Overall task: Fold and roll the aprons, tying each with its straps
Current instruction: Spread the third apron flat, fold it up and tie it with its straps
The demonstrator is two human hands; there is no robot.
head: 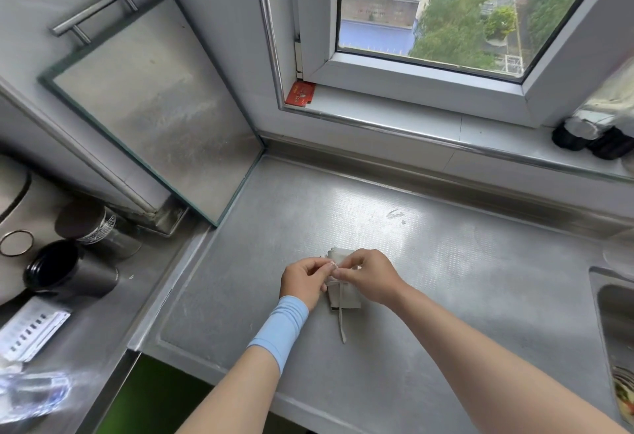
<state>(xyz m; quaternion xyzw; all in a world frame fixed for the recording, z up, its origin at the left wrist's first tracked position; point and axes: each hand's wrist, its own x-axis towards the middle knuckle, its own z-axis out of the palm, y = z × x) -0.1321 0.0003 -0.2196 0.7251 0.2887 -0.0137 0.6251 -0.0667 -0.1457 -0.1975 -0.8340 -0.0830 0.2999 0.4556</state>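
The rolled apron (343, 291) lies on the steel worktop (446, 262), near its front edge. Left hand (303, 281) and right hand (368, 275) each pinch the strap (342, 322) above it — mid-knot, seemingly. Keep the strap taut and cinch low against the roll — slack would probably let it unroll.

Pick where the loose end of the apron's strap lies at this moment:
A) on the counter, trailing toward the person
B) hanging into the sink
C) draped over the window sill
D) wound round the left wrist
A: the strap runs loose from the rolled apron across the counter toward the person, while the left hand and right hand pinch its upper part.
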